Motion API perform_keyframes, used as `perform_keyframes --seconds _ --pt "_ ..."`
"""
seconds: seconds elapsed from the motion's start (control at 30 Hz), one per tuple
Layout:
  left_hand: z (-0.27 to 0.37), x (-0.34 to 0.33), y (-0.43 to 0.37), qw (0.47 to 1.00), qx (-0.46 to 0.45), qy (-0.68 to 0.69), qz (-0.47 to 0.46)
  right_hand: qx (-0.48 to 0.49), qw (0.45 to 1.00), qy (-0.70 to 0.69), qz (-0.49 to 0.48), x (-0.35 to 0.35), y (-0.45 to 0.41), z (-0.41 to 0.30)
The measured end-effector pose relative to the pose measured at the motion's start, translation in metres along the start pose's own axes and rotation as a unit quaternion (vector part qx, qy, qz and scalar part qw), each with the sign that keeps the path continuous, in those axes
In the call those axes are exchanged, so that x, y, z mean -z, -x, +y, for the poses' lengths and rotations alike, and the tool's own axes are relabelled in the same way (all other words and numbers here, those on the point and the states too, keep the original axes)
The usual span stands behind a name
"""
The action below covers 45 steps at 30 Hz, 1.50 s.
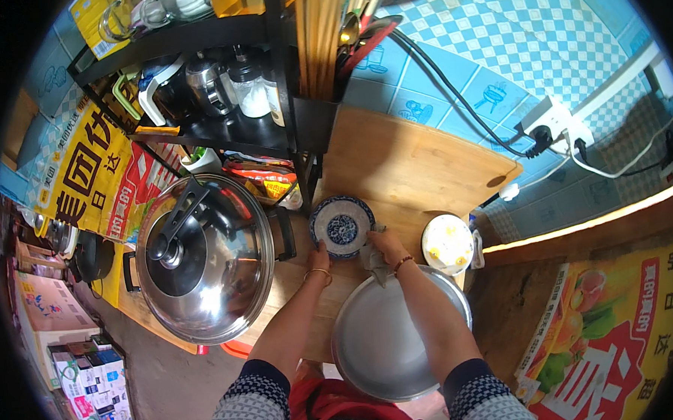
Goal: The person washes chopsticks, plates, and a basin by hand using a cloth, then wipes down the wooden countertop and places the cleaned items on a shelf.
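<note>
A blue-and-white patterned plate [347,228] is in front of me, near the back of the wooden table [312,307]. My left hand [318,259] grips its lower left rim. On the plate's right side, my right hand [388,246] holds a grey cloth [376,263] against the rim. Part of the cloth hangs down over the edge of a large round metal basin [376,338], which lies below my right forearm. Whether the plate rests on the table or is slightly raised, I cannot tell.
Left stands a large lidded pot [226,271] with side handles. A black shelf rack [215,133] holds jars and a kettle; a utensil holder [317,118] hangs beside it. A wooden board [401,151] leans on the wall. A round white container [448,244] sits right, below a plugged-in power strip [558,124].
</note>
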<state>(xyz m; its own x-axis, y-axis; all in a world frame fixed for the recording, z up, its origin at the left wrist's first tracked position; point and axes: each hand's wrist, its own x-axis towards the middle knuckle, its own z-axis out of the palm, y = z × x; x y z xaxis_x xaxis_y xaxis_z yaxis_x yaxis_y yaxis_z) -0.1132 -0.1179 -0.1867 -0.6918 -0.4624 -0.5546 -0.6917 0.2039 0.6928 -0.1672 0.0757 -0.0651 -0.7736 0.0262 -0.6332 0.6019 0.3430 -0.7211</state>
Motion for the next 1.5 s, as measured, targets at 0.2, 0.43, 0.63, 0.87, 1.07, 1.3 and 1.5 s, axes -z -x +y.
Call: perform_keyframes --seconds 0.2,0.43,0.63,0.87,1.07,1.3,1.5 --pt "0.062 0.008 0.070 0.953 0.139 0.184 -0.197 0.006 0.997 -0.006 0.082 0.055 -0.005 0.016" --pt "0.120 0.002 0.115 0.961 -0.017 0.150 -0.232 -0.039 0.963 -0.256 0.070 0.103 0.108 -0.057" --pt "0.172 -0.090 0.148 0.936 -0.163 0.066 -0.305 0.031 0.876 -0.438 0.200 0.192 0.103 0.011" --pt "0.148 -0.184 0.102 0.920 -0.315 -0.107 -0.208 0.071 0.820 -0.327 0.463 0.227 0.079 0.101" --pt "0.148 -0.218 0.116 0.912 -0.266 -0.083 -0.302 -0.011 0.863 -0.379 0.334 0.222 0.052 0.160" --pt "0.139 -0.223 0.106 0.901 -0.316 -0.079 -0.286 -0.035 0.860 -0.397 0.317 0.210 0.056 0.147" --pt "0.157 -0.219 0.138 0.909 -0.313 0.071 -0.267 -0.014 0.852 -0.422 0.311 0.213 0.053 0.151"
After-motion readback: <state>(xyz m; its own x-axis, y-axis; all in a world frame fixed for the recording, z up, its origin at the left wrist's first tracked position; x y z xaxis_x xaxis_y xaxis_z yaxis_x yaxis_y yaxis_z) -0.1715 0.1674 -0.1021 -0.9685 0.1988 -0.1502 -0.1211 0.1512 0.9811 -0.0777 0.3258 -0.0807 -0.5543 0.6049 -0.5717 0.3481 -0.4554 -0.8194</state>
